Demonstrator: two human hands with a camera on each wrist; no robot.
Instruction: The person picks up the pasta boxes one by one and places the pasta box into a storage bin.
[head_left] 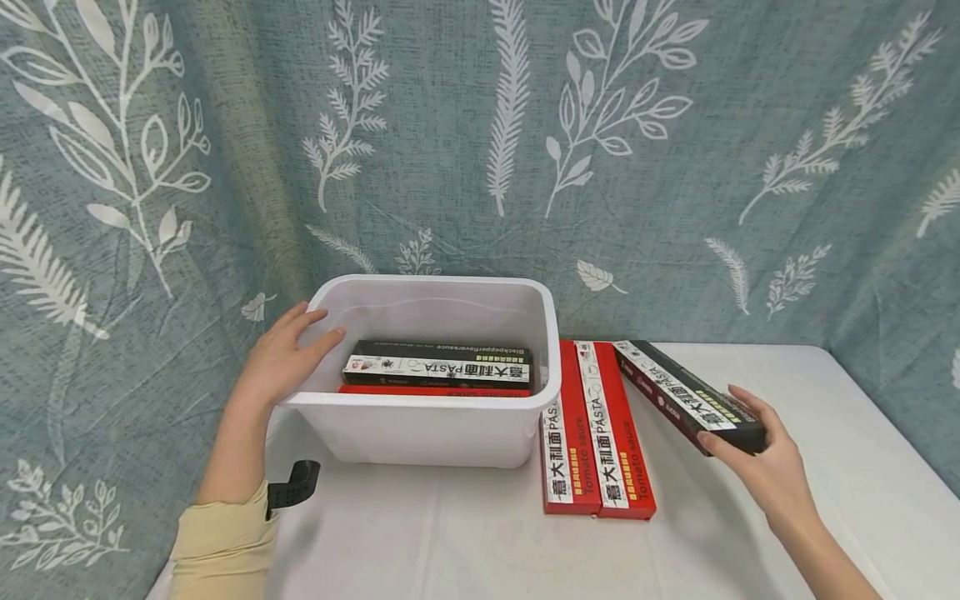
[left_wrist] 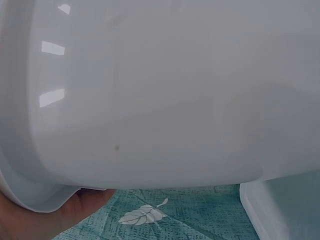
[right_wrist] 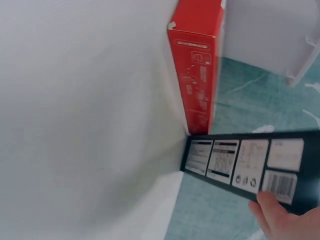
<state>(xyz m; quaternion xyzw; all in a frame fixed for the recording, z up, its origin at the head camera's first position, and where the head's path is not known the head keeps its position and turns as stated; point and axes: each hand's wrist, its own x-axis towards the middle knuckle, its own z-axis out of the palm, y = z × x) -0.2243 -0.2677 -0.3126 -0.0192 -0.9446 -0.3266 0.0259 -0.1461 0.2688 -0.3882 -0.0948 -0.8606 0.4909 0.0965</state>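
My right hand (head_left: 772, 467) grips the near end of a black pasta box (head_left: 690, 396), thumb on one side and fingers on the other. The box is tilted, its near end raised over the table and its far end beside the red boxes. In the right wrist view, white label panels and a barcode show on the black box (right_wrist: 240, 160). At the left, my left hand (head_left: 281, 358) holds the rim of a white plastic bin (head_left: 431, 433). Inside the bin lie another black pasta box (head_left: 438, 367) and a red box (head_left: 435, 390), mostly hidden by the front wall.
Two red tomato sauce pasta boxes, a left one (head_left: 570, 450) and a right one (head_left: 615, 433), lie side by side against the bin's right side. White cloth covers the table (head_left: 465, 533). A blue-green leaf-patterned curtain (head_left: 450, 167) hangs behind and at both sides.
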